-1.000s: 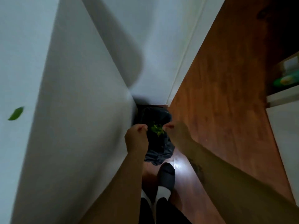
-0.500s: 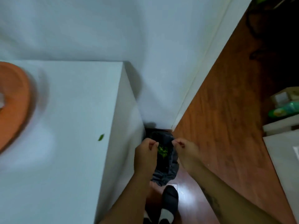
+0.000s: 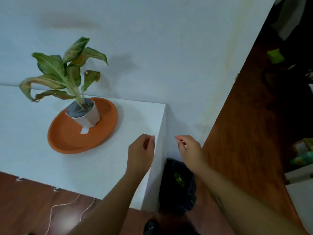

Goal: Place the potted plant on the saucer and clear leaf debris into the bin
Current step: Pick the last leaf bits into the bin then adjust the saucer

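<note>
A potted plant (image 3: 84,114) with drooping green-brown leaves stands in a white pot on the orange saucer (image 3: 67,139), on the white table (image 3: 33,160). My left hand (image 3: 141,150) hovers over the table's right edge, fingers loosely curled, holding nothing. Apart from it, my right hand (image 3: 189,148) hangs beyond the edge, above the bin, fingers loosely curled and empty. The dark bin (image 3: 179,185) sits on the floor beside the table, with green leaf debris (image 3: 179,179) inside it.
A white wall rises behind the table. Brown wooden floor (image 3: 245,133) runs to the right, with dark clutter and green items (image 3: 275,55) at the far right. Thin cables (image 3: 55,207) lie on the floor below the table's front edge. My foot shows below the bin.
Both hands have lifted from the bin's mouth to table-edge height. The view has swung up and left, bringing the plant and saucer into sight. The leaf debris stays in the bin.
</note>
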A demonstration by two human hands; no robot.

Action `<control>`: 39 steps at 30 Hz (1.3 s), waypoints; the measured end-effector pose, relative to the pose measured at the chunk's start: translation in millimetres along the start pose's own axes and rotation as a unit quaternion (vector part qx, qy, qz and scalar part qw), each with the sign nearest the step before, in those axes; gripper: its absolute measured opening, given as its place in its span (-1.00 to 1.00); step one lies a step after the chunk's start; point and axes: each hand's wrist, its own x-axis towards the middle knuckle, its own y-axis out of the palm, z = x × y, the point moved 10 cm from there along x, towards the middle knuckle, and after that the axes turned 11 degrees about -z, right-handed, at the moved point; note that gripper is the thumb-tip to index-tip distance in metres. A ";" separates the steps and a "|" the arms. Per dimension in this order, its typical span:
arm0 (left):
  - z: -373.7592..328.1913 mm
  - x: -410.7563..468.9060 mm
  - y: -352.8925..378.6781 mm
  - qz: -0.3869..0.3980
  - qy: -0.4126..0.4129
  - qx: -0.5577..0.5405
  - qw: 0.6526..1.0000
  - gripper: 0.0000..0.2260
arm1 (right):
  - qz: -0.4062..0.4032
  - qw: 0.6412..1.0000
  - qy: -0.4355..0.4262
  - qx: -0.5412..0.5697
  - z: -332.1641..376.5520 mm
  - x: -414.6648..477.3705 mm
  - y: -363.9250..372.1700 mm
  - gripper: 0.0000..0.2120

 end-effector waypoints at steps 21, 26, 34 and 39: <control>55.4 19.7 27.9 0.154 0.209 0.300 0.918 -0.47 | 0.105 0.900 -0.305 -0.292 16.4 -30.1 -7.7 -0.50; 39.1 22.6 9.4 0.135 0.235 0.304 0.913 -0.56 | 0.076 0.913 -0.317 -0.244 47.1 -15.7 0.9 -0.64; 67.8 68.0 -100.4 0.049 0.225 0.314 0.921 -0.63 | 0.024 0.930 -0.339 -0.142 153.6 -6.8 72.3 -0.79; 115.0 95.2 -162.3 0.029 0.247 0.324 0.913 -0.70 | 0.025 0.936 -0.331 -0.117 211.0 -7.1 131.4 -0.72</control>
